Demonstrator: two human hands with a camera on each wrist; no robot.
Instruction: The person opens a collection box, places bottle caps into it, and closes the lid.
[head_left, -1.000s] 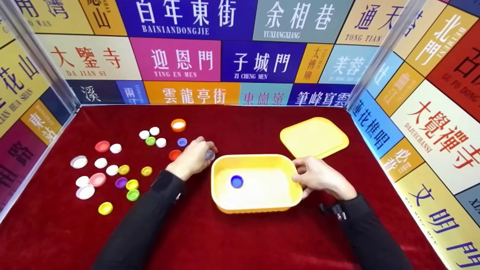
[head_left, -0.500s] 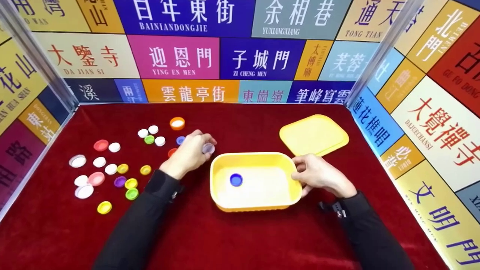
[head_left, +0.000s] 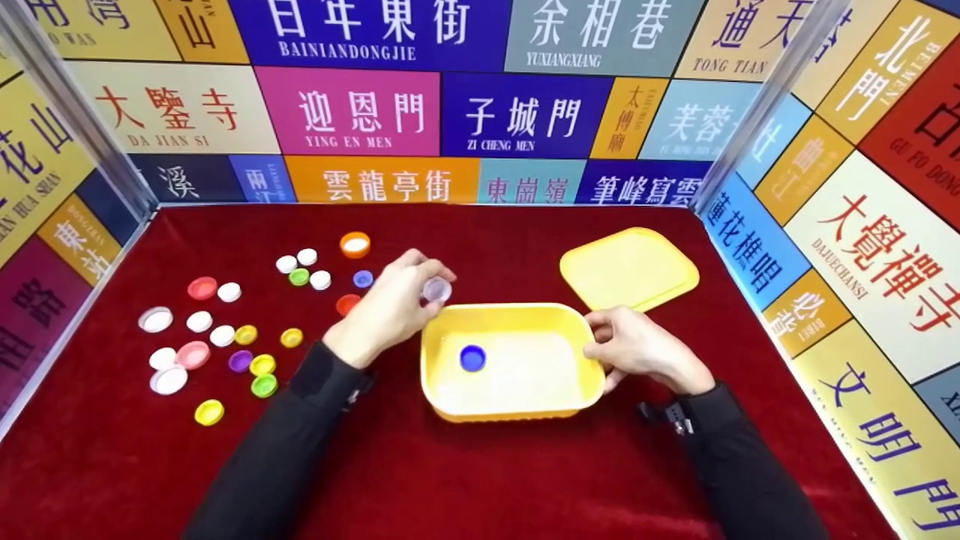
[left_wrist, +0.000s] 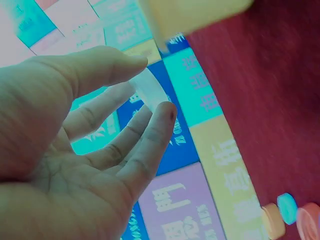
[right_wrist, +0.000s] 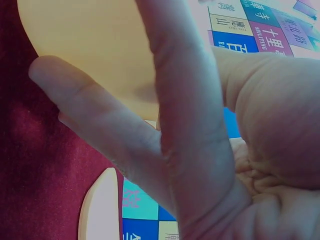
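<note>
My left hand point(head_left: 400, 296) pinches a pale, translucent bottle cap point(head_left: 436, 289) between thumb and fingers, at the back left corner of a yellow box point(head_left: 517, 414). In the left wrist view the cap point(left_wrist: 150, 85) shows edge-on between the thumb tip and the fingers. A dark blue cap point(head_left: 472, 358) lies inside the box on its floor. My right hand point(head_left: 643, 349) grips the box's right wall, thumb on the inner side and fingers outside. In the right wrist view its fingers lie along the yellow wall point(right_wrist: 100, 45).
The box's yellow lid point(head_left: 630, 268) lies at the back right. Several caps are spread over the left of the red cloth point(head_left: 480, 487), among them an orange cap point(head_left: 355, 244), a purple cap point(head_left: 240, 361) and a red cap point(head_left: 349, 304). Printed panels wall the table in.
My left hand has lifted the translucent cap and carried it right, from beside the box to its back left corner. The right hand keeps its grip on the box.
</note>
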